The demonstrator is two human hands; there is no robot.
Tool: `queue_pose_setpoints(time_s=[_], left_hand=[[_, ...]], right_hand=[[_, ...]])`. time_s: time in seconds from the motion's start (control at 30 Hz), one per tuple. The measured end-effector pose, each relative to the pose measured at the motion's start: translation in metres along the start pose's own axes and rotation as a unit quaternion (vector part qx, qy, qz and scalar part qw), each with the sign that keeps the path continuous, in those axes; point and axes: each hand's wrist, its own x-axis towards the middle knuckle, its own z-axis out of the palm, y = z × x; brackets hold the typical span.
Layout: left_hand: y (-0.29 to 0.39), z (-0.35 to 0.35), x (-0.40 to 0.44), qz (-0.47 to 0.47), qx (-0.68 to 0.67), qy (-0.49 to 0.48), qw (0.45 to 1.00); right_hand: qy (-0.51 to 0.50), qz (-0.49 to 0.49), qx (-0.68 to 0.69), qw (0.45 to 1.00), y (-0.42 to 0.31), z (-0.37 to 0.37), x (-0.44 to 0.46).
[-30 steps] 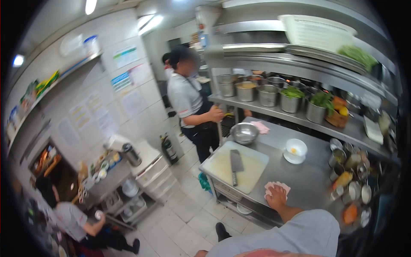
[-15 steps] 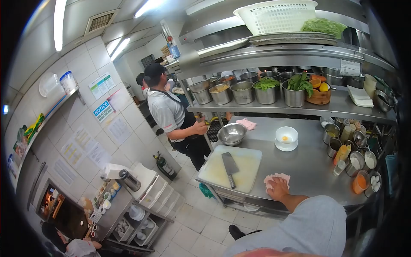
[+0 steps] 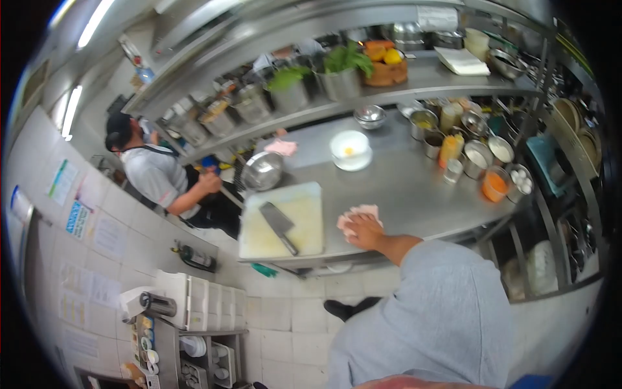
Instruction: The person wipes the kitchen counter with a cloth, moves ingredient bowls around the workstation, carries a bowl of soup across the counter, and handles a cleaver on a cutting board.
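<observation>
My right hand (image 3: 365, 231) presses down on a pink cloth (image 3: 360, 214) at the front edge of the steel table (image 3: 414, 194), its fingers spread over the fabric. To its left lies a white cutting board (image 3: 304, 220), with a cleaver (image 3: 278, 223) resting on it, handle towards me. Behind the board stands a metal bowl (image 3: 262, 171) beside a second pink cloth (image 3: 281, 148). A white bowl (image 3: 350, 148) with something yellow inside sits on the table beyond my hand. My left hand is out of view.
Sauce bottles (image 3: 451, 150), metal cups and an orange tub (image 3: 495, 184) crowd the table's right end. Above the back edge, a shelf (image 3: 414, 91) bears metal pots and greens. A person (image 3: 155, 172) stands left of the table. A drawer unit (image 3: 214, 305) is at lower left.
The view has swung to the right and tilted, so the table appears further left and more of its right end shows. My right hand stays on the cloth.
</observation>
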Motion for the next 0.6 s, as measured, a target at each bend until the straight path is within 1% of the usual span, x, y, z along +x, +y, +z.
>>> queue_pose_setpoints(time_s=[0.13, 0.2, 0.3, 0.43, 0.47, 0.53, 0.6], left_hand=[[-0.025, 0.007, -0.012, -0.002, 0.014, -0.01, 1.0], [-0.031, 0.013, -0.019, -0.008, 0.016, -0.015, 1.0], [-0.051, 0.021, -0.027, -0.018, 0.016, -0.02, 1.0], [-0.067, 0.024, -0.055, -0.031, 0.017, -0.017, 0.999], [-0.071, 0.024, -0.061, -0.033, 0.016, -0.017, 0.999], [-0.075, 0.021, -0.08, -0.031, 0.009, -0.013, 0.999], [-0.078, 0.035, -0.084, -0.034, 0.008, -0.031, 0.999]], right_hand=[[-0.002, 0.01, -0.001, 1.0, -0.002, -0.002, 0.0], [0.011, 0.0, 0.009, 1.0, 0.0, 0.0, -0.001], [-0.011, 0.013, 0.016, 1.0, 0.003, 0.001, 0.0], [0.001, 0.008, -0.013, 1.0, 0.004, 0.012, 0.003], [-0.007, 0.005, 0.003, 1.0, 0.003, 0.013, 0.004], [-0.047, 0.022, -0.011, 0.999, 0.008, 0.014, 0.006], [-0.06, 0.02, -0.012, 0.998, 0.004, 0.008, 0.009]])
